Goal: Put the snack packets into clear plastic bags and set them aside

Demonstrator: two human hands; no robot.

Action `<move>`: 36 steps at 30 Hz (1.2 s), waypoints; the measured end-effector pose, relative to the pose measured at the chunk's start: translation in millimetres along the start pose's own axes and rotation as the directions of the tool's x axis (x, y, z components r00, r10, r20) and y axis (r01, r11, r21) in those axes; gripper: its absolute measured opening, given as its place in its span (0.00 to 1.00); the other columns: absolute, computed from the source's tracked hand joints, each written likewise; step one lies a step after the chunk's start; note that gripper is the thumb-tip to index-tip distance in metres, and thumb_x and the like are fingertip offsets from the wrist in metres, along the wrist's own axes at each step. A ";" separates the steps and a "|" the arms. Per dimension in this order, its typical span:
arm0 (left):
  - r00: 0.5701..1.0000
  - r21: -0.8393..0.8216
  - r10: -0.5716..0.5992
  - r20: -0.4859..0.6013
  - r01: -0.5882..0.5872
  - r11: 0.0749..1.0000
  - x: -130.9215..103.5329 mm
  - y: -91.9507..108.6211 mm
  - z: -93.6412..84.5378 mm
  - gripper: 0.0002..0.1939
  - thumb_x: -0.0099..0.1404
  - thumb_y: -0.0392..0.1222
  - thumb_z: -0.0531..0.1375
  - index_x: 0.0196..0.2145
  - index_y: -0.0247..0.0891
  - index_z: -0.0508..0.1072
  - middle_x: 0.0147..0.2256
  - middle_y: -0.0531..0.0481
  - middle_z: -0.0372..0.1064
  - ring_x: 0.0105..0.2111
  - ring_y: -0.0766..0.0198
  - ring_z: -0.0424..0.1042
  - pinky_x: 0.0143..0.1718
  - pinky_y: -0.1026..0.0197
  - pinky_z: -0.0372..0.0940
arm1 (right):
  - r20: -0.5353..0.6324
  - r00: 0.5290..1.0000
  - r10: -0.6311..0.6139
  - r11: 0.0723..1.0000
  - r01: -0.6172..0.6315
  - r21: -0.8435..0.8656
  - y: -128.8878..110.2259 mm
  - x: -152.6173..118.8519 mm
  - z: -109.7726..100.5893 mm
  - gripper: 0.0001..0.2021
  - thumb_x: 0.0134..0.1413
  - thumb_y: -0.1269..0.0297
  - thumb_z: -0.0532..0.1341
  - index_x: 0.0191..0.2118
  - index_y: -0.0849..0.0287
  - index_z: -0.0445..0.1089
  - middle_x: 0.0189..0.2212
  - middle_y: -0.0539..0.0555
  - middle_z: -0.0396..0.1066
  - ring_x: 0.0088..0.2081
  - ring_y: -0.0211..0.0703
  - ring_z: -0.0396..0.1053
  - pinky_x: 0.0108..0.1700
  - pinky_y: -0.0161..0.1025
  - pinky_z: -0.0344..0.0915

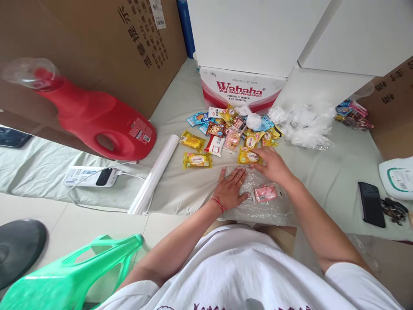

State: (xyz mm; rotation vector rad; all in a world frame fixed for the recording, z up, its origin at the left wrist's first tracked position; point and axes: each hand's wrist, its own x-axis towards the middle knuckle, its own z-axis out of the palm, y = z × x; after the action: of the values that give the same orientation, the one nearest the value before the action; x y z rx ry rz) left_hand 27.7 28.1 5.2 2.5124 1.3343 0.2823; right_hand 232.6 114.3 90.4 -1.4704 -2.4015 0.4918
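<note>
My left hand (230,188) lies flat, fingers spread, at the left edge of a clear plastic sheet (258,213). A pink wrapped packet (265,193) rests on that sheet, to the right of my left thumb. My right hand (275,167) has its fingers closed over the right end of a yellow snack packet (247,156); its fingertips are partly hidden. Beyond my hands is a pile of wrapped snacks (216,129) in several colours. Two more yellow packets, one nearer (197,160) and one farther (192,141), lie to the left of the pile.
A Wahaha carton (241,88) stands behind the pile, with crumpled clear plastic (309,125) to its right. Leftward are a plastic roll (155,174), a power bank (92,176) and a large red bottle (106,118). A phone (371,204) lies at right; a green stool (74,271) stands lower left.
</note>
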 end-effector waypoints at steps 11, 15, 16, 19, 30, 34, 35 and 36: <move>1.000 0.025 0.020 -0.012 -0.020 0.999 -1.1 -1.5 -0.5 0.38 0.73 0.63 0.50 0.72 0.41 0.54 0.73 0.42 0.47 0.74 0.48 0.45 0.72 0.31 0.28 | 0.624 0.686 0.374 0.427 -0.725 0.541 21.5 -106.5 -32.5 0.28 0.53 0.37 0.61 0.43 0.61 0.75 0.25 0.51 0.71 0.18 0.33 0.54 0.20 0.34 0.47; 1.000 0.043 0.025 -0.004 -0.025 0.999 -1.4 -1.2 0.3 0.36 0.73 0.62 0.50 0.72 0.45 0.56 0.74 0.44 0.47 0.73 0.48 0.45 0.72 0.31 0.28 | 0.388 0.694 0.607 0.649 -0.714 0.261 33.8 -97.2 -23.0 0.26 0.63 0.41 0.54 0.34 0.60 0.76 0.26 0.54 0.74 0.20 0.37 0.59 0.23 0.36 0.54; 1.000 0.045 0.021 -0.002 -0.021 0.999 -1.5 -0.7 0.5 0.36 0.73 0.62 0.50 0.72 0.45 0.56 0.74 0.45 0.47 0.73 0.48 0.46 0.72 0.31 0.28 | 0.218 0.757 0.616 0.737 -0.652 0.180 32.0 -98.4 -25.7 0.24 0.65 0.44 0.53 0.34 0.59 0.75 0.27 0.55 0.75 0.23 0.39 0.64 0.26 0.37 0.59; 1.000 0.054 0.001 0.007 -0.002 0.999 -1.5 1.4 0.9 0.35 0.73 0.62 0.49 0.72 0.45 0.55 0.74 0.46 0.46 0.73 0.49 0.45 0.72 0.31 0.27 | -0.184 0.911 0.369 0.927 -0.374 0.008 11.1 -112.4 -33.8 0.18 0.69 0.50 0.54 0.43 0.57 0.75 0.37 0.57 0.78 0.35 0.45 0.73 0.38 0.40 0.66; 0.997 0.093 -0.033 0.069 0.027 0.995 1.0 1.1 0.6 0.40 0.70 0.66 0.50 0.73 0.47 0.52 0.74 0.44 0.45 0.73 0.44 0.45 0.70 0.27 0.28 | -0.039 0.991 0.127 0.991 -0.125 0.055 15.1 -114.7 18.5 0.20 0.63 0.72 0.57 0.59 0.54 0.69 0.55 0.58 0.72 0.53 0.50 0.72 0.55 0.48 0.71; 0.996 0.078 -0.024 0.088 0.017 0.997 4.5 -3.0 -1.3 0.43 0.68 0.67 0.53 0.73 0.46 0.51 0.74 0.41 0.44 0.74 0.41 0.43 0.69 0.25 0.28 | -0.178 0.980 -0.088 0.986 0.111 0.126 18.3 -122.8 3.6 0.18 0.67 0.71 0.54 0.58 0.51 0.69 0.57 0.57 0.70 0.56 0.47 0.70 0.57 0.45 0.70; 0.996 0.072 -0.017 0.091 0.011 0.997 5.6 -4.7 -3.0 0.43 0.68 0.67 0.54 0.74 0.46 0.51 0.74 0.41 0.44 0.74 0.41 0.43 0.69 0.25 0.29 | -0.170 0.976 -0.134 0.981 0.155 0.115 16.8 -126.2 3.6 0.17 0.68 0.71 0.53 0.57 0.51 0.69 0.57 0.58 0.69 0.56 0.47 0.70 0.56 0.45 0.70; 0.995 0.063 -0.011 0.096 0.004 0.998 6.3 -6.8 -5.2 0.43 0.68 0.66 0.54 0.74 0.46 0.50 0.74 0.41 0.43 0.74 0.42 0.43 0.69 0.25 0.30 | -0.144 0.975 -0.167 0.978 0.182 0.100 15.9 -129.5 5.9 0.16 0.68 0.70 0.53 0.56 0.51 0.70 0.57 0.58 0.70 0.55 0.47 0.71 0.55 0.46 0.70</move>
State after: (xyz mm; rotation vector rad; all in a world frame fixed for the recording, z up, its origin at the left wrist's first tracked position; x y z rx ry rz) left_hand 24.4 37.8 8.1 2.5368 1.3346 0.1174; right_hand 300.1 4.2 70.3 -1.1925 -2.3284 0.4627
